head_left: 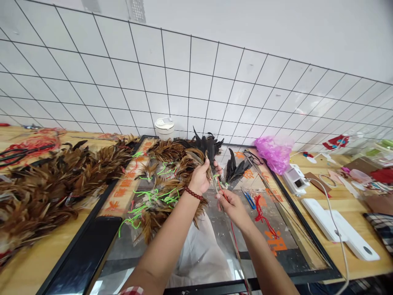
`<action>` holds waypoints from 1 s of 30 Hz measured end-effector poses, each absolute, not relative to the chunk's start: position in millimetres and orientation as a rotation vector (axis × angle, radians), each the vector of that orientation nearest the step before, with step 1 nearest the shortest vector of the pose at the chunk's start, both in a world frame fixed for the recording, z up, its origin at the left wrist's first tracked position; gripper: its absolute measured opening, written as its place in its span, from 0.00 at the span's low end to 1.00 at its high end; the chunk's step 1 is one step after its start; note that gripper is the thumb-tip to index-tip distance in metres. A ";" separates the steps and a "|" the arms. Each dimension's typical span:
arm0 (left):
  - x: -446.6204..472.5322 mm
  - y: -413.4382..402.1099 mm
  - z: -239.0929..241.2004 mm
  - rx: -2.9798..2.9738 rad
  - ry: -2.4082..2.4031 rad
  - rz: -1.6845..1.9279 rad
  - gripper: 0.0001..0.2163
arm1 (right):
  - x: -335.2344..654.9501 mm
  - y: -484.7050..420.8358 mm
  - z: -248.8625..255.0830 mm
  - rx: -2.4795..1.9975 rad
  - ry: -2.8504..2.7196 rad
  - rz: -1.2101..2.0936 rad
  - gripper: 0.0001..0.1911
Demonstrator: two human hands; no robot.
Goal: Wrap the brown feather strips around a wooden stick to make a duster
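Note:
My left hand, with a dark red bead bracelet at the wrist, is closed around the lower ends of a bunch of black and brown feathers. Just below and to the right, my right hand pinches a red cord, which trails down past the front edge of the glass. Beside my hands lies another tuft of black feathers. Brown feather bundles tied with bright green string are piled to the left of my left wrist.
The glass panel has a black frame. On it lie blue thread snips, loose red cord and eyeglasses. A black phone is at front left, a large feather heap beyond. Right: pink plastic bag, white power strip.

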State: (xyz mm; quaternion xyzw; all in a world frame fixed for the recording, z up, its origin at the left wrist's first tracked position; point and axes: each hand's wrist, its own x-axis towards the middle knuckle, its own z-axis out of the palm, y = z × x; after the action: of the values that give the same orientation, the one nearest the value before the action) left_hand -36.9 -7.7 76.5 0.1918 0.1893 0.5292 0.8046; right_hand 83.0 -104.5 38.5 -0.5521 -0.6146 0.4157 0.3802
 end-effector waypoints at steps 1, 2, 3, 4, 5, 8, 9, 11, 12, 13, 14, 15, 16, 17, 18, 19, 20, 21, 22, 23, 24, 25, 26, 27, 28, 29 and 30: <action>-36.1 -9.4 77.7 0.437 0.390 1.125 0.07 | 82.3 -104.9 39.2 -1.403 -1.559 1.076 0.18; -35.6 -10.7 78.6 0.457 0.371 1.115 0.08 | 82.5 -105.1 40.3 -1.394 -1.557 1.088 0.18; -35.3 -11.7 79.3 0.471 0.346 1.109 0.09 | 83.4 -104.8 41.3 -1.384 -1.559 1.090 0.18; -35.3 -12.5 79.9 0.483 0.318 1.110 0.11 | 85.1 -104.0 42.3 -1.378 -1.551 1.080 0.19; -35.5 -13.2 80.6 0.493 0.290 1.115 0.12 | 87.4 -102.5 43.1 -1.382 -1.526 1.061 0.20; -36.0 -15.9 82.8 0.549 0.245 1.089 0.11 | 93.6 -94.8 45.9 -1.426 -1.401 1.023 0.24; -35.7 -17.0 83.5 0.578 0.246 1.060 0.11 | 94.3 -91.8 47.6 -1.433 -1.379 1.029 0.24; -34.7 -19.5 84.8 0.630 0.259 1.013 0.12 | 92.3 -86.8 53.0 -1.415 -1.407 1.023 0.25; -33.9 -20.6 85.4 0.649 0.261 1.007 0.12 | 89.8 -85.1 56.5 -1.401 -1.447 0.998 0.25; -33.2 -21.6 86.0 0.660 0.261 1.012 0.14 | 86.5 -84.0 60.0 -1.399 -1.494 0.957 0.24; -32.5 -22.4 86.7 0.663 0.260 1.029 0.15 | 82.7 -83.6 63.4 -1.413 -1.545 0.906 0.23; -32.1 -23.0 87.4 0.665 0.261 1.042 0.16 | 78.7 -83.7 66.2 -1.441 -1.599 0.846 0.22; -31.8 -23.4 88.1 0.666 0.267 1.053 0.16 | 74.8 -84.1 68.4 -1.479 -1.650 0.785 0.21; -31.6 -23.9 88.6 0.667 0.278 1.067 0.17 | 71.1 -84.7 69.9 -1.521 -1.692 0.722 0.20; -31.5 -24.3 88.8 0.666 0.293 1.083 0.17 | 67.8 -85.2 70.9 -1.561 -1.726 0.660 0.19; -31.4 -24.8 88.5 0.669 0.308 1.099 0.17 | 65.1 -85.6 71.6 -1.593 -1.752 0.604 0.18; -31.2 -25.6 87.7 0.675 0.325 1.110 0.16 | 62.9 -85.6 72.4 -1.617 -1.770 0.554 0.17; -30.7 -26.5 86.3 0.679 0.336 1.111 0.16 | 61.2 -85.2 73.6 -1.635 -1.779 0.510 0.18; -30.0 -27.6 84.5 0.681 0.337 1.099 0.15 | 60.2 -84.5 75.4 -1.648 -1.780 0.467 0.18; -29.2 -28.8 82.5 0.683 0.327 1.072 0.14 | 59.8 -83.5 77.8 -1.658 -1.771 0.429 0.19; -28.2 -30.1 80.6 0.681 0.309 1.041 0.15 | 59.9 -82.7 80.6 -1.663 -1.758 0.402 0.20; -27.4 -31.3 79.2 0.675 0.286 1.008 0.15 | 60.6 -82.3 83.5 -1.660 -1.747 0.388 0.20; -26.9 -32.3 78.5 0.665 0.263 0.985 0.16 | 61.8 -82.9 86.1 -1.649 -1.742 0.386 0.20; -27.1 -32.9 78.7 0.654 0.245 0.976 0.16 | 63.4 -84.8 88.2 -1.636 -1.741 0.395 0.20; -27.9 -33.1 79.8 0.642 0.233 0.984 0.15 | 65.5 -88.2 89.3 -1.622 -1.745 0.412 0.19; -29.6 -32.8 81.6 0.628 0.222 1.007 0.14 | 67.9 -93.1 89.4 -1.612 -1.753 0.433 0.18; -31.8 -32.2 83.9 0.613 0.209 1.037 0.13 | 70.6 -99.3 88.3 -1.605 -1.766 0.461 0.18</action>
State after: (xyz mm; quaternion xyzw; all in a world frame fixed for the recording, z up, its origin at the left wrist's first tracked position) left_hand -31.8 -32.2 83.9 0.2877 0.0981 0.4870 0.8188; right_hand 70.6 -99.3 88.3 -0.6191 -0.6811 0.1778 0.3482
